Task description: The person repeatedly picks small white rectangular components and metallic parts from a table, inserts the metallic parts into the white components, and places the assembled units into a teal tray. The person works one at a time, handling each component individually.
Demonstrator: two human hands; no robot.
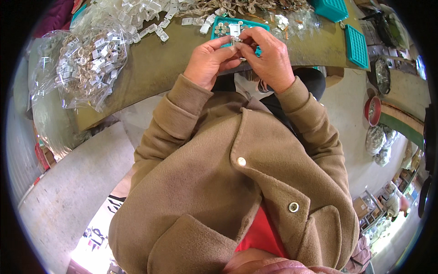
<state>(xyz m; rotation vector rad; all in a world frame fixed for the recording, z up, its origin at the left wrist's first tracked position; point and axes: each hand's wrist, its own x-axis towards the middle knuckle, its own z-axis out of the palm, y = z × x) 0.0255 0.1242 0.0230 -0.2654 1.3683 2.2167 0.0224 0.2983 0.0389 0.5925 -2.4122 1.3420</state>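
Both hands meet over the near edge of the table, in front of a teal compartment tray [252,23] with small round pieces in it. My left hand [211,58] pinches a small white tag [234,30] between thumb and fingers. From the other side, my right hand [270,54] closes its fingertips on the lower end of the same tag. A tiny light piece shows at the fingertips, too small to name. Behind the left hand lies a loose heap of small white and clear tags [160,33].
At the left, a clear plastic bag [93,64] holds brown cords with white tags. More brown cords [246,6] lie along the far side of the table [159,59]. Teal trays [357,46] stand at the right. A red bowl [372,111] is beyond the table, and another person [393,201] is far right.
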